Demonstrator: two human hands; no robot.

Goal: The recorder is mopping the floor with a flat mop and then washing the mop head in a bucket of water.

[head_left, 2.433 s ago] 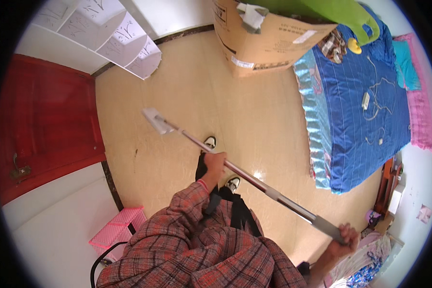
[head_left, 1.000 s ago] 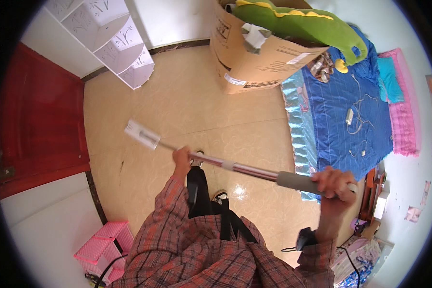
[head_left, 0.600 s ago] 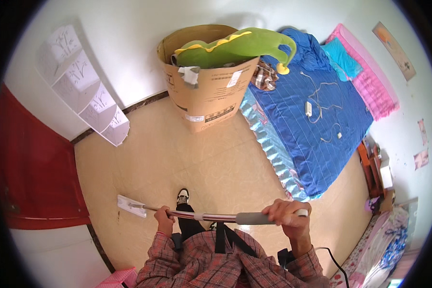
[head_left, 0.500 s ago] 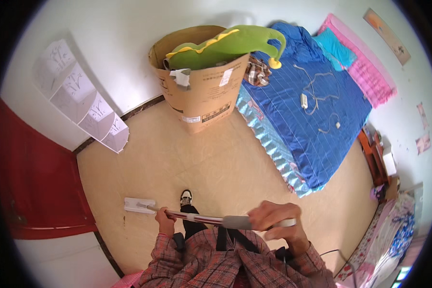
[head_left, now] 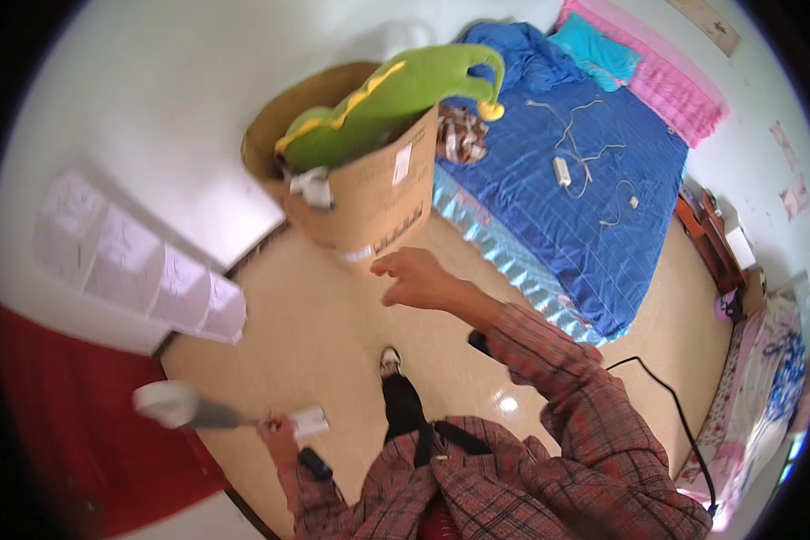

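My left hand (head_left: 281,434) is closed round the pole of a flat mop, whose grey grip (head_left: 216,414) with a pale end tilts up to the left in front of the red door. The white rectangular mop head (head_left: 310,421) rests on the floor just right of that hand. My right hand (head_left: 423,277) is stretched forward with nothing in it, thumb and fingers apart. Beyond it stands a large cardboard box (head_left: 378,202), with a gap of floor seemingly between them. A green plush toy (head_left: 369,103) with a yellow crest sticks out of the box.
A bed (head_left: 558,216) with blue bedding lies at the right, a white power strip (head_left: 562,171) and cables on it. White corner shelves (head_left: 144,256) lean by the left wall above a red door (head_left: 81,423). A black cable (head_left: 675,405) hangs near my right sleeve.
My right hand has let go of the mop grip and reached forward towards the box. The mop's grip end has swung over to the left, with my left hand still on the pole.
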